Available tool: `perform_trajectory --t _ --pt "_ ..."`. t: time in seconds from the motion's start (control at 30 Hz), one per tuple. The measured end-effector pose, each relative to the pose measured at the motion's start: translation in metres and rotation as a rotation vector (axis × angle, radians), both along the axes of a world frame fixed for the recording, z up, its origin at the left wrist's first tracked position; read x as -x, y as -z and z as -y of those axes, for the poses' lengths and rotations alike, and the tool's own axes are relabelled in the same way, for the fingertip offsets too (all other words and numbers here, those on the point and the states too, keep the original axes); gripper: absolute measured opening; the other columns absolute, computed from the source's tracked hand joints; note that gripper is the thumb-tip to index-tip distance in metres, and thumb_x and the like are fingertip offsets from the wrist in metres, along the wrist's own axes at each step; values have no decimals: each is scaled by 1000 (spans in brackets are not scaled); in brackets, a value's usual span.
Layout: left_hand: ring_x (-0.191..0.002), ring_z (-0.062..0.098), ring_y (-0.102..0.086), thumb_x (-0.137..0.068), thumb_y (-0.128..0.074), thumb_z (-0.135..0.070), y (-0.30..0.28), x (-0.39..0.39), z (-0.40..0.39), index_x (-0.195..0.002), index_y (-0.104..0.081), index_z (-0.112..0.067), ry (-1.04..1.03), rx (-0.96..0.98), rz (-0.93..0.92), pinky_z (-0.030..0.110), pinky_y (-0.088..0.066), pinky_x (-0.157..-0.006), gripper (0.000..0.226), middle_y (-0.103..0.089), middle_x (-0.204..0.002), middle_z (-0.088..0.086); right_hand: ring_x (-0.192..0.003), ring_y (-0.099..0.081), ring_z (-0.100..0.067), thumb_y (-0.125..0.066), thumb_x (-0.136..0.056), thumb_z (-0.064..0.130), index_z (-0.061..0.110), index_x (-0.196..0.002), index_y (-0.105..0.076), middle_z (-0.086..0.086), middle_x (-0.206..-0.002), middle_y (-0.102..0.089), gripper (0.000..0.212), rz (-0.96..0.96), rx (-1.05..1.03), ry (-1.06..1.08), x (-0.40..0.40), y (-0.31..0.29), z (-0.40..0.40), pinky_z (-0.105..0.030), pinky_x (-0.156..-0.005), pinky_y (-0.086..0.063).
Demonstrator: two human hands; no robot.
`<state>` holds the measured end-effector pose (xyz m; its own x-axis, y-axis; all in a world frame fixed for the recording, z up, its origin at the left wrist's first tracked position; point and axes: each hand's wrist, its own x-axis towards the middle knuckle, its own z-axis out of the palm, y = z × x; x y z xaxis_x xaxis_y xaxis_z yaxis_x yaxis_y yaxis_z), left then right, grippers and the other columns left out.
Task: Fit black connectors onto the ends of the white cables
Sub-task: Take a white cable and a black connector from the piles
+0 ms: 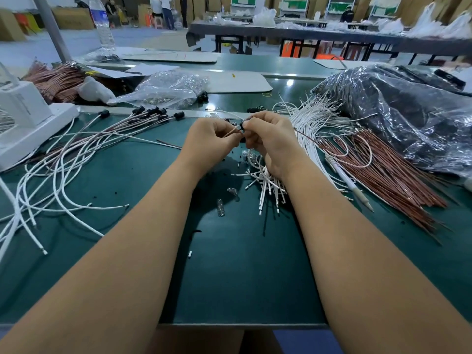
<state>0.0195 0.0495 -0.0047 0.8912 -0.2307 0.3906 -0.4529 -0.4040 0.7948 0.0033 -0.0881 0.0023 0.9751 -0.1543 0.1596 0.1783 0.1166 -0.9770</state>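
Now mid-fit: cable end pinched by left hand, black connector gripped by right hand; next, conn. to be pushed fully home, aligned w/ cable.

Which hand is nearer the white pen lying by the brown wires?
Right. The right hand is just beside the white pen, on its left. The left hand sits farther off, beyond the right hand.

Two hands, one water bottle, one pen, two small glass bulbs.
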Motion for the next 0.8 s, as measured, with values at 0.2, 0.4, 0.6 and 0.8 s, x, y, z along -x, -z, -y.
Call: perform_trajectory --t 0.2,0.4,0.6,0.8 --pt "-62 8 -53 -86 -68 -17 2 -3 -1 -83 -71 -9 -66 16 13 13 -43 -56 8 -64 -69 -1 -48 -47 -13 -58 -84 -6 7 -79 -59 -2 -55 -56 13 -2 22 12 0 0 -1 -23 -51 -43" --pt "-68 11 -57 -85 -72 -15 1 -4 -1 -79 -70 -11 -26 33 81 25 -47 -68 8 -68 -74 5 -48 -52 -12 -61 -84 -7 5 -82 -60 -2 -57 -60 12 7 60 -20 -1 2 0 -23 -53 -47" --pt "-67 16 -59 -85 -72 -11 1 -6 -3 -86 -74 -2 -65 66 113 28 -50 -66 10 -71 -78 16 -54 -58 -16 -53 -92 7 6 -86 -62 -5 -62 -66 11 16 -97 -26 -2 0 2 -27 -60 -49" --pt "-57 11 -52 -84 -72 -13 3 -6 -4 -81 -73 -9 -126 9 187 23 -45 -58 5 -68 -71 7 -58 -59 -16 -61 -93 19 8 -77 -62 -5 -65 -65 19 21 -48 45 -5 4 6 -27 -59 -50"
